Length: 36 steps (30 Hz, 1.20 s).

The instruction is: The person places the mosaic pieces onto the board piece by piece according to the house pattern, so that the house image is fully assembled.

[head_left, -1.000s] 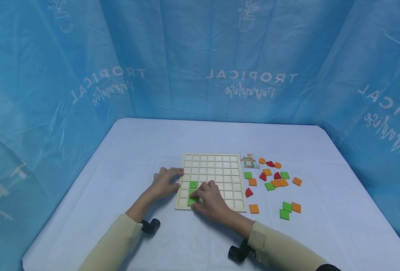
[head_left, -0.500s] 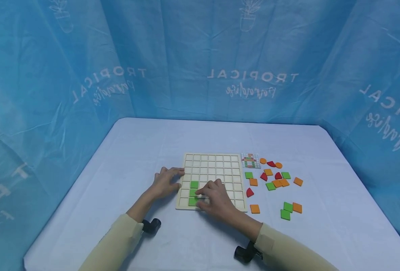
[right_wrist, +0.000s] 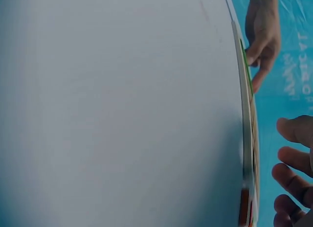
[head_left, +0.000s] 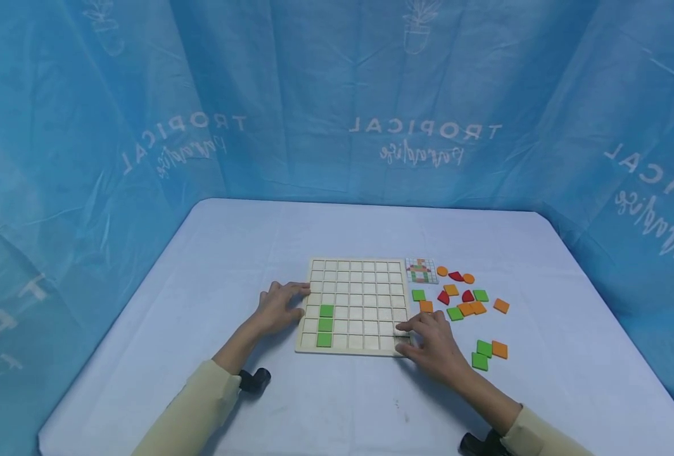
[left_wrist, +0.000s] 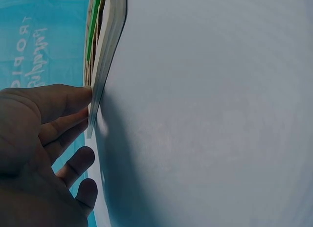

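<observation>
A pale wooden grid board [head_left: 356, 301] lies on the white table, with a column of green square tiles [head_left: 325, 325] in its lower left cells. My left hand [head_left: 277, 307] rests at the board's left edge; in the left wrist view its thumb and fingertips [left_wrist: 80, 97] touch the side of the board. My right hand [head_left: 431, 342] hovers over the board's lower right corner, fingers apart and nothing between them. In the right wrist view the right fingers [right_wrist: 293, 158] hang loosely above the board's edge [right_wrist: 247, 114].
Beside the board's upper right corner lies a small pattern card [head_left: 421, 270]. Several loose tiles spread right of it: orange squares [head_left: 501, 306], green squares [head_left: 479, 361], red quarter-round pieces [head_left: 443, 297] and orange discs [head_left: 442, 271]. A blue printed curtain [head_left: 314, 95] surrounds the table.
My right hand has left the green tiles and moved right across the board to its right edge. The column of green tiles now shows uncovered. My left hand has stayed in place.
</observation>
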Each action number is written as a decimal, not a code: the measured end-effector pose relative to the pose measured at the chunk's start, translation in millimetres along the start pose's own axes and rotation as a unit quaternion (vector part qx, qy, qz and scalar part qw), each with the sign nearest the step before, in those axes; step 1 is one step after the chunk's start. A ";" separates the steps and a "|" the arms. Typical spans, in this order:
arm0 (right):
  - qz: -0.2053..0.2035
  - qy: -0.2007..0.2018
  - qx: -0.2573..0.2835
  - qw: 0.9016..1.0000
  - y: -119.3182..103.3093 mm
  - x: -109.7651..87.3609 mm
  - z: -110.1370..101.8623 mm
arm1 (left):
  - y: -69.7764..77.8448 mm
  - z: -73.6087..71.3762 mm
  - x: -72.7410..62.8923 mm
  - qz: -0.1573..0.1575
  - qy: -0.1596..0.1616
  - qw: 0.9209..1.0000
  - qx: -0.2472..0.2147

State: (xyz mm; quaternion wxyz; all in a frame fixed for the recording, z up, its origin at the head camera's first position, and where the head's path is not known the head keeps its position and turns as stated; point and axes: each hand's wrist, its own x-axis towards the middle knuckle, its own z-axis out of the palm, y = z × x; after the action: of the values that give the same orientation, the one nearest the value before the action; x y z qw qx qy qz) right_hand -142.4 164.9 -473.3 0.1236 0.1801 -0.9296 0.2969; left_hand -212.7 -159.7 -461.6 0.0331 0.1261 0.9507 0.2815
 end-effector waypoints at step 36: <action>0.077 -0.067 -0.032 0.994 30.7 -26.7 -24.6 | 1.2 0.2 -0.5 0.003 0.004 1.000 0.002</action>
State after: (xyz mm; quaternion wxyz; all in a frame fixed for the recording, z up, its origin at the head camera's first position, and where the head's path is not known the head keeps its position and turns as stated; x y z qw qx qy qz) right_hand -127.8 209.8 -478.4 0.0438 0.1237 -0.9558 0.2631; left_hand -212.0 -158.7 -461.1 0.0277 0.1282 0.9509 0.2803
